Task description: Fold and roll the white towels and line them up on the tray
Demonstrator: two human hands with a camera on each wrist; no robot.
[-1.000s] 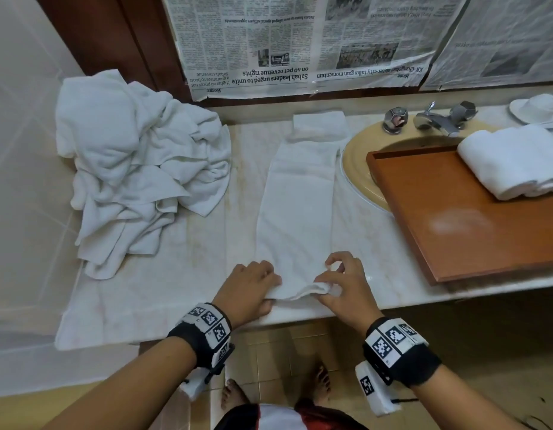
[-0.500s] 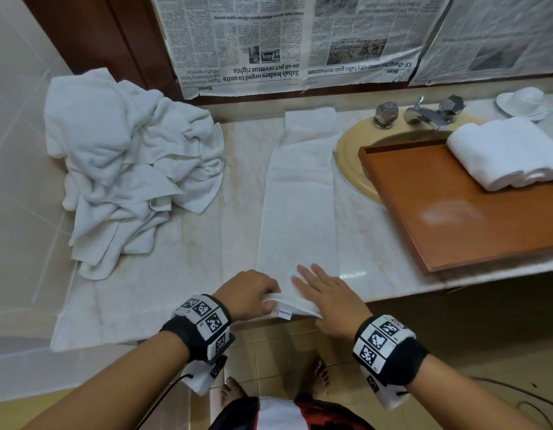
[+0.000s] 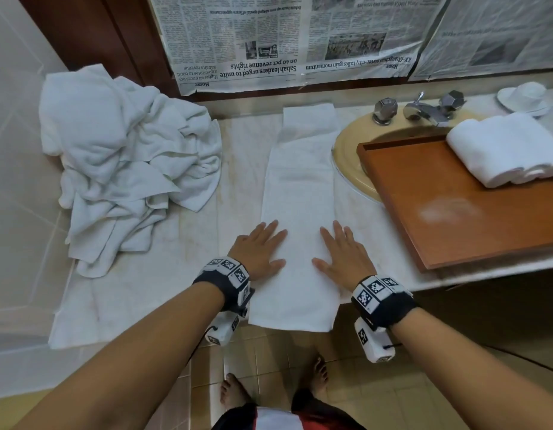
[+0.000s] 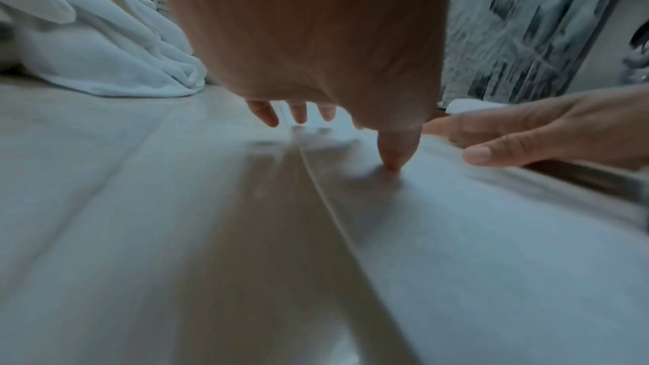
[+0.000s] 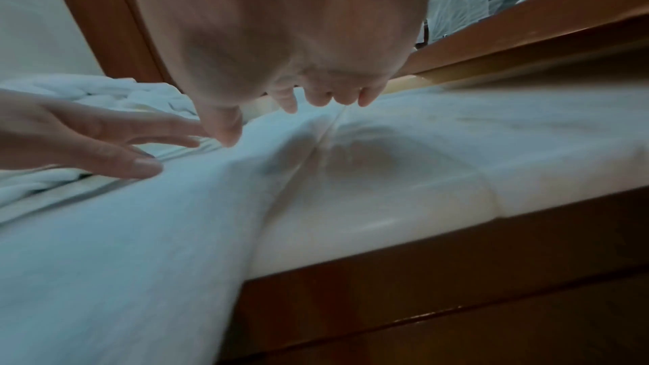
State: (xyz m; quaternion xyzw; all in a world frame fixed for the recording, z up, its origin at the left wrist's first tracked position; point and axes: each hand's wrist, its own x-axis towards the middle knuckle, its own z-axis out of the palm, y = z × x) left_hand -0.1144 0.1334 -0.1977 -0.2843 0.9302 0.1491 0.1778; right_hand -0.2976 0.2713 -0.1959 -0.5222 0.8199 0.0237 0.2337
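Pressing flat, the left hand (image 3: 259, 249) and right hand (image 3: 343, 254) now lie open-palmed on the towel (image 3: 300, 193) between them, no longer pinching its near end (which hangs off the counter (image 3: 163, 274)); smoothing first, rolling likely next; tray (image 3: 449, 218) sits right

The pale marble table (image 3: 188, 262) is crowded. A crumpled heap of white towels (image 3: 123, 169) blocks its left side, and a brown wooden tray (image 3: 449, 218) lying over the yellow basin (image 3: 349, 156) blocks the right. Rolled white towels (image 3: 504, 147) fill the tray's far corner; its near part is bare. Between heap and tray lies a long folded white towel (image 3: 300, 181), with narrow bare strips on either side. Chrome taps (image 3: 421, 108) stand behind the basin.
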